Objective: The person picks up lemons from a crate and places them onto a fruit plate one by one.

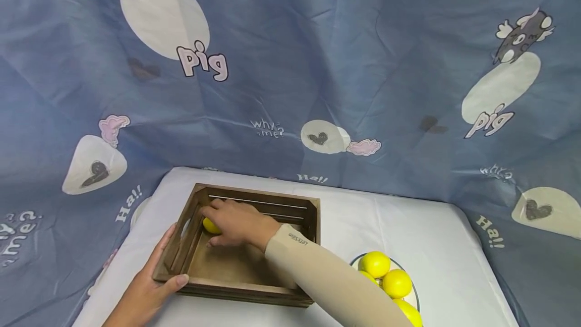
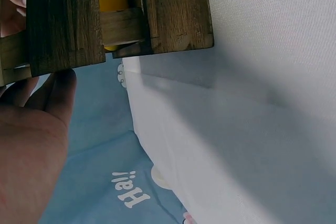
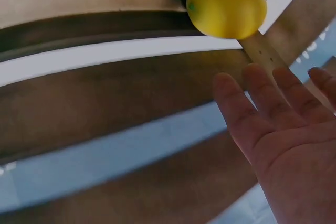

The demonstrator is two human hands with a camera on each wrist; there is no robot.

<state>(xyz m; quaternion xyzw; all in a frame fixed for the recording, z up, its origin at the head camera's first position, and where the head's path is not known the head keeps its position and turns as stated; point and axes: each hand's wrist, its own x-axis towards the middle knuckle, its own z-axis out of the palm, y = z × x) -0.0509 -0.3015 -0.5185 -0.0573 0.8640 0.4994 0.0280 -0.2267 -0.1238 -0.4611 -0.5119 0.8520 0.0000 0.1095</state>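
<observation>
A brown slatted wooden crate [image 1: 240, 287] sits on the white-covered table. At its front left corner my left hand [image 1: 152, 286] grips it, thumb over the front rim and fingers along the left side. My right hand [image 1: 237, 222] reaches inside the crate, over its left end. A yellow lemon [image 3: 227, 6] lies in the back left corner, partly covered by that hand in the head view. In the right wrist view the fingers [image 3: 273, 95] are extended and apart from the lemon. Through the crate's slats, the left wrist view shows a bit of yellow.
Right of the crate stands a dark-rimmed plate [image 1: 413, 301] with several yellow lemons [image 1: 375, 265], partly behind my right sleeve [image 1: 336, 279]. A blue printed curtain [image 1: 272, 64] hangs behind and beside the white tabletop [image 1: 363, 216].
</observation>
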